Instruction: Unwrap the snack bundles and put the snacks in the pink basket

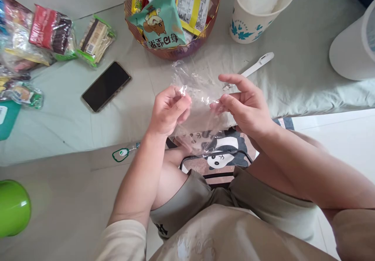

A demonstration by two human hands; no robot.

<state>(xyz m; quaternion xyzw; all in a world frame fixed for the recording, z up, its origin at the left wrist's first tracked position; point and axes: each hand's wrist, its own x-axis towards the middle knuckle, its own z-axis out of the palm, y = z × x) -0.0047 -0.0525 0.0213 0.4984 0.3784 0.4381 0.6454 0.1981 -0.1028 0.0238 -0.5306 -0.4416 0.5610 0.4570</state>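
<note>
Between my two hands hangs a clear plastic bag [202,91], thin and crinkled, stretched over the edge of the covered surface. My left hand [170,109] pinches its left side with curled fingers. On the other side, my right hand [246,103] grips the bag between thumb and lower fingers, while the index finger points out. Just beyond the right hand lies a white utility knife [259,64]. A basket [175,52] stands behind the bag, full of packaged snacks, with a green snack packet [164,23] at its front.
A black phone [106,86] lies to the left, near a packet of wrapped sticks [95,40] and a heap of bagged snacks [51,31]. A paper bin [249,25] with a liner and a white container [351,50] stand right. A green rounded object [13,208] is at lower left.
</note>
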